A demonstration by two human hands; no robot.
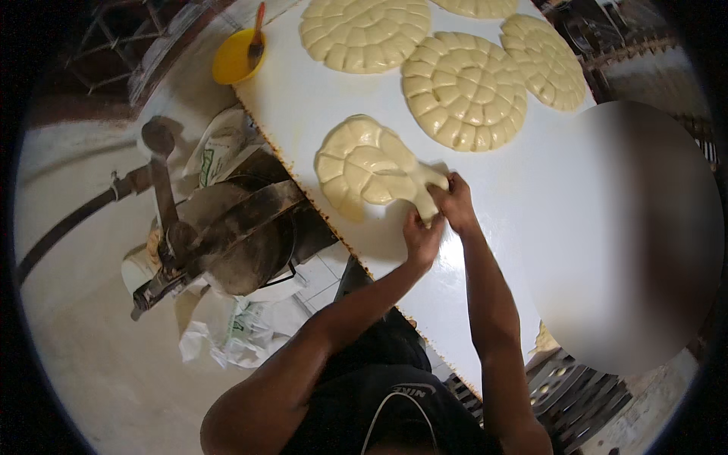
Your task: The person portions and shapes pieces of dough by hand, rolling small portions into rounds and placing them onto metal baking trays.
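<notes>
A round, scored piece of pale dough (360, 163) lies on the white tabletop (500, 250) near its left edge, with its right side pulled out into stretched flaps. My left hand (423, 236) grips the lower flap with curled fingers. Just above and to the right, my right hand (455, 199) has its fingers closed on the other flap. Beyond them lie several larger scored dough rounds (462, 91), glossy and flat.
A yellow bowl (231, 61) with a brush (256, 45) sits at the table's upper-left corner. Left of the table stand dark metal equipment (235, 243) and white plastic sacks (235, 334). A blurred oval covers the right side of the view.
</notes>
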